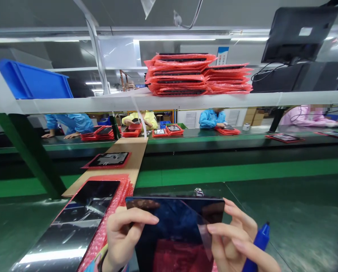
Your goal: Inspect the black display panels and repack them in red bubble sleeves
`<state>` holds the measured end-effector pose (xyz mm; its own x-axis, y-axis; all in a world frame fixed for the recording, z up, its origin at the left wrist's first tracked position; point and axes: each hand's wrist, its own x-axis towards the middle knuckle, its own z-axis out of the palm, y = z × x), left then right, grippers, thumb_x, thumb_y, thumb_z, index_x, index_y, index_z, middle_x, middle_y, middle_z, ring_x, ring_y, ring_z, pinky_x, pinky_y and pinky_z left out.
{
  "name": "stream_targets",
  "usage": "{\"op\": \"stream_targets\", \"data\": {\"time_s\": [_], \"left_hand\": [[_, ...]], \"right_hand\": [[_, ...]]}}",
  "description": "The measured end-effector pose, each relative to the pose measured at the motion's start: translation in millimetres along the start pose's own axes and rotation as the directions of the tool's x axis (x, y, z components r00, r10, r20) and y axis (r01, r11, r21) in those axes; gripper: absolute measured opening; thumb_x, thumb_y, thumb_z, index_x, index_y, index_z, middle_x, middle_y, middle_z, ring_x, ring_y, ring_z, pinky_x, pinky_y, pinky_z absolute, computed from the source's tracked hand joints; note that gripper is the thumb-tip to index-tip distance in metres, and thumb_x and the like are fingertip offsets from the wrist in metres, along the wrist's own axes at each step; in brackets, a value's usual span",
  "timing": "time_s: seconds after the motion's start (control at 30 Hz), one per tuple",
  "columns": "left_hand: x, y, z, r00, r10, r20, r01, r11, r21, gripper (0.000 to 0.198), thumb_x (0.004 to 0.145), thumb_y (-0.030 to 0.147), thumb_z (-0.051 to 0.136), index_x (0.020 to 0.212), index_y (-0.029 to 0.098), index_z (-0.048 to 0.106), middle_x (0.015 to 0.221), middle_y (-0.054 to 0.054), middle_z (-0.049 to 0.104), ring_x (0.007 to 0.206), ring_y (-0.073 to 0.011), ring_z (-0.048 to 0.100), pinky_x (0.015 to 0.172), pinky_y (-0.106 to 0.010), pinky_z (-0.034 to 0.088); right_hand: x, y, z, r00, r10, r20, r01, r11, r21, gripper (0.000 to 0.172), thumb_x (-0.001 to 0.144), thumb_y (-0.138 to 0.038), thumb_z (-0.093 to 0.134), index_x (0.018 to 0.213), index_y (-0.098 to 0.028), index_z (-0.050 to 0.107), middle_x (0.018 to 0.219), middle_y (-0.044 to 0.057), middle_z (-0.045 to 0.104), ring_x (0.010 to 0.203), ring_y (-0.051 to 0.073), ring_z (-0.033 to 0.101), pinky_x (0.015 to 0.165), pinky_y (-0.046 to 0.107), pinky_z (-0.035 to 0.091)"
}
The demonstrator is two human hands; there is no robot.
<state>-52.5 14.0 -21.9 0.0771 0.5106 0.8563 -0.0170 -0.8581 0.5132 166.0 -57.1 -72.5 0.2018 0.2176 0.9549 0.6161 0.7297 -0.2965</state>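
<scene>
A dark glossy panel [174, 223] is held up at the bottom centre, tilted, with red wrap mirrored in its surface. My left hand [123, 234] grips its left edge, the index finger lying over the front. At the right edge, my right hand [231, 234] holds the panel, with thumb and finger pinched at a thin clear film [204, 230] on its face. A blue marker [261, 241] is tucked in the same hand, its dark tip pointing up. To the left, another black panel [86, 215] rests on red bubble wrap [123, 185].
A wooden board [137, 162] bears a device in red wrap [109, 159]. Overhead, a white shelf [101, 103] holds stacked red packets [180, 75] and a blue bin [38, 81]. A green post [30, 155] stands left. Several people work across the line.
</scene>
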Motion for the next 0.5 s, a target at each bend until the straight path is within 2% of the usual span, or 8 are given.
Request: {"op": "stream_targets", "data": {"time_s": [0.13,0.23,0.3,0.37,0.4,0.5], "left_hand": [[-5.3,0.2,0.0,0.999,-0.014,0.044,0.014,1.0,-0.01,0.022,0.079,0.021,0.061,0.072,0.028,0.081,0.057,-0.003,0.073,0.048,-0.0183,0.068,0.045,-0.022,0.052],[-13.5,-1.2,4.9,1.0,-0.01,0.025,0.012,0.999,-0.049,0.021,0.078,0.019,0.064,0.079,0.029,0.081,0.06,-0.002,0.074,0.048,-0.0167,0.067,0.045,-0.021,0.052],[-21.7,-0.9,13.3,0.998,-0.034,-0.049,0.029,0.994,-0.105,0.03,0.075,0.014,0.068,0.094,0.035,0.079,0.069,0.001,0.077,0.052,-0.014,0.068,0.051,-0.019,0.054],[-30.1,3.4,26.0,0.976,-0.136,-0.169,0.102,0.975,-0.196,0.055,0.076,0.012,0.07,0.121,0.044,0.065,0.08,0.004,0.077,0.06,-0.0114,0.069,0.063,-0.018,0.057],[-33.7,7.6,33.3,0.953,-0.207,-0.219,0.152,0.957,-0.246,0.067,0.079,0.014,0.07,0.135,0.047,0.051,0.086,0.005,0.078,0.065,-0.011,0.071,0.07,-0.019,0.058],[-39.3,26.2,53.5,0.903,-0.355,-0.242,0.277,0.912,-0.303,0.079,0.089,0.027,0.061,0.151,0.046,0.015,0.104,0.002,0.076,0.091,-0.0145,0.072,0.093,-0.031,0.054]], "right_hand": [[2.7,4.3,-6.5,0.998,0.049,0.047,-0.044,0.993,-0.111,0.039,0.076,0.001,0.059,0.088,-0.035,0.058,0.067,-0.006,0.07,0.101,0.026,0.065,0.099,0.06,0.048],[9.1,2.9,-4.8,0.994,0.104,-0.028,-0.106,0.988,-0.11,0.036,0.08,-0.002,0.057,0.089,-0.037,0.058,0.061,-0.004,0.066,0.095,0.028,0.063,0.095,0.058,0.05],[17.6,1.6,-2.1,0.993,0.067,-0.099,-0.071,0.997,-0.04,0.039,0.08,-0.004,0.06,0.098,-0.038,0.054,0.062,-0.005,0.066,0.093,0.027,0.061,0.091,0.056,0.052],[27.0,2.3,0.2,0.99,0.012,-0.144,-0.007,0.999,0.036,0.041,0.077,-0.007,0.064,0.103,-0.036,0.052,0.063,-0.005,0.067,0.091,0.027,0.06,0.087,0.054,0.053],[30.9,4.0,0.9,0.987,0.003,-0.158,0.008,0.998,0.069,0.039,0.076,-0.008,0.065,0.103,-0.034,0.052,0.063,-0.004,0.067,0.089,0.026,0.06,0.085,0.053,0.053],[37.4,14.8,2.4,0.979,0.043,-0.201,-0.015,0.99,0.138,0.033,0.076,-0.01,0.066,0.1,-0.029,0.053,0.062,-0.003,0.064,0.083,0.026,0.061,0.085,0.052,0.05]]}}
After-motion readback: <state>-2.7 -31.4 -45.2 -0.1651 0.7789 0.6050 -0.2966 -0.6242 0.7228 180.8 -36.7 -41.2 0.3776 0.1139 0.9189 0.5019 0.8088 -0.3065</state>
